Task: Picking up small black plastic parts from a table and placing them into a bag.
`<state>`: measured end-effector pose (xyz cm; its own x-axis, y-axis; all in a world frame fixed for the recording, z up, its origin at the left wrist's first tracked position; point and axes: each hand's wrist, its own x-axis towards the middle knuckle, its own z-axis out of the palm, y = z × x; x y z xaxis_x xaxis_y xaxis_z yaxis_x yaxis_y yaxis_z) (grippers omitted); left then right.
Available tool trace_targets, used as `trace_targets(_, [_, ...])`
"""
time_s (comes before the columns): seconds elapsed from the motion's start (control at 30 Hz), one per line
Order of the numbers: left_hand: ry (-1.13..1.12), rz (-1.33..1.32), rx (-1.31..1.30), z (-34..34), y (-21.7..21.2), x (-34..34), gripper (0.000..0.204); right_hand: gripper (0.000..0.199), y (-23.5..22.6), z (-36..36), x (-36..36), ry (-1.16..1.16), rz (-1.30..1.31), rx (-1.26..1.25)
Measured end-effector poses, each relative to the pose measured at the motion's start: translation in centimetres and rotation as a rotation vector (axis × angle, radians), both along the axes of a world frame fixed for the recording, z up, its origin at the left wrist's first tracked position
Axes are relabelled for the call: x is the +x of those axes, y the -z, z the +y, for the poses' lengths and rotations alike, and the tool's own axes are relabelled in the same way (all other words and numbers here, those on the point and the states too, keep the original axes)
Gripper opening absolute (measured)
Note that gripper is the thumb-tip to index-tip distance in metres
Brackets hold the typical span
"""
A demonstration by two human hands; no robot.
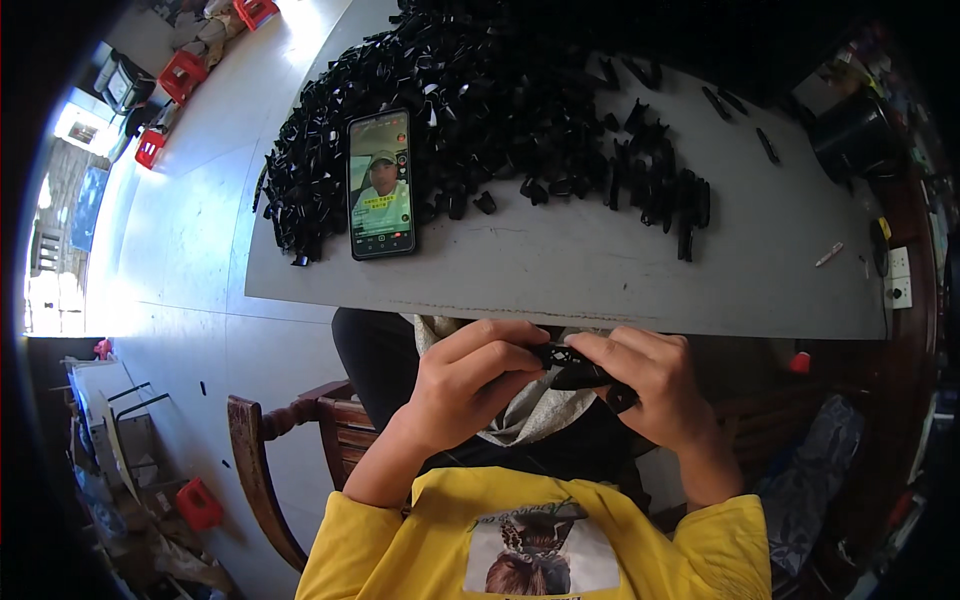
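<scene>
Just off the table's near edge, over my lap, both of my hands are closed on small black plastic parts. My left hand [478, 378] pinches one end of a black plastic piece [562, 355] that has light diamond-shaped marks on it. At its other end, the thumb and fingers of my right hand [655, 385] grip it. A rounded black end [621, 398] sticks out below the right fingers; whether it belongs to the same piece I cannot tell. Beneath the hands, a pale cloth [530, 412] lies across my lap.
A large heap of black plastic parts [480, 110] covers the far side of the grey table [480, 265]. A phone [381, 185] with a lit screen leans against the heap. Further right are a cluster of parts [650, 175], a small white stick [829, 254] and a black bucket [855, 135].
</scene>
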<state>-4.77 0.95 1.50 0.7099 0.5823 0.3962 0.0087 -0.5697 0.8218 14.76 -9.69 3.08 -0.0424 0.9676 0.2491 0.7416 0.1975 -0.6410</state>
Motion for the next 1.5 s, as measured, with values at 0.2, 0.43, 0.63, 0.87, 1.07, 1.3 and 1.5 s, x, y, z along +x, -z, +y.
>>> trace_targets(0.2, [0.01,0.007,0.049,-0.2,0.1,0.0,0.016,0.049,0.1,-0.5,0.1,-0.007,-0.093,0.003])
trace_targets(0.43, [0.034,0.026,0.071,-0.2,-0.1,0.4,0.016,0.047,0.2,-0.9,0.2,0.001,-0.12,-0.022])
trace_targets(0.63, [0.071,-0.03,0.046,-0.7,0.0,0.6,0.015,0.045,0.1,-1.0,0.3,-0.047,-0.069,0.009])
trace_targets(0.87, [0.077,-0.04,0.048,-0.7,-0.3,0.5,0.015,0.042,-0.1,-1.4,0.5,-0.016,-0.025,0.054])
trace_targets(1.07, [0.074,-0.064,0.036,-0.7,-0.5,0.6,0.016,0.041,0.1,-1.5,0.7,-0.03,-0.029,0.045])
trace_targets(1.3, [0.119,-0.038,0.025,-0.7,0.1,0.4,0.016,0.05,0.2,-1.5,0.6,-0.107,-0.034,0.043])
trace_targets(1.5, [0.349,-0.224,-0.627,-2.4,-0.5,2.2,0.079,0.03,1.6,-1.5,-2.1,-0.316,-0.007,0.155])
